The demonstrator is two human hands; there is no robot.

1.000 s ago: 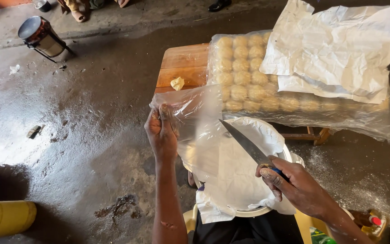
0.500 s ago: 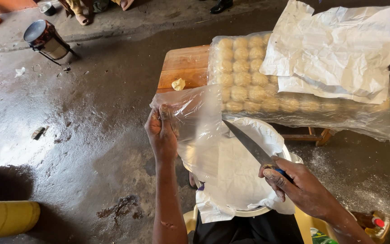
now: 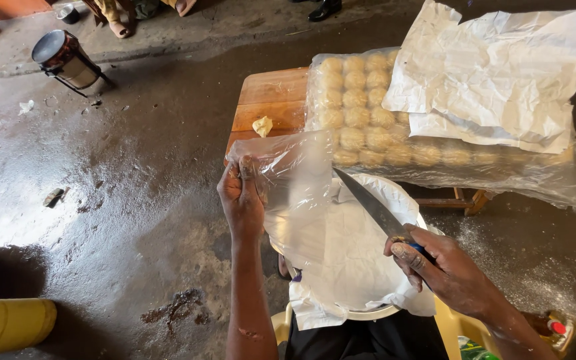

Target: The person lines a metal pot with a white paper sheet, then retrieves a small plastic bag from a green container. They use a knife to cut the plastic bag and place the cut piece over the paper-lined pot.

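A clear plastic bag (image 3: 298, 193) is hanging at centre. A clear plastic wrap (image 3: 368, 120) is covering pale dough balls at one o'clock. A yellow jerrycan (image 3: 8, 325) is lying at eight o'clock.

Floor (image 3: 121, 173): dark bare concrete, wet and glossy at left, stained, with scattered debris and pale dusting at lower right. Wooden tabletop (image 3: 271, 100) stands centre. A metal stove pot (image 3: 65, 59) sits upper left; yellow jerrycans (image 3: 5, 325) at lower left and top-left corner. Daylight reflects off the wet patch.

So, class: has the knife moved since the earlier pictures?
Hardly. The knife keeps its slant over the white sheet, tip toward the dough balls; the right hand grips it just as before.
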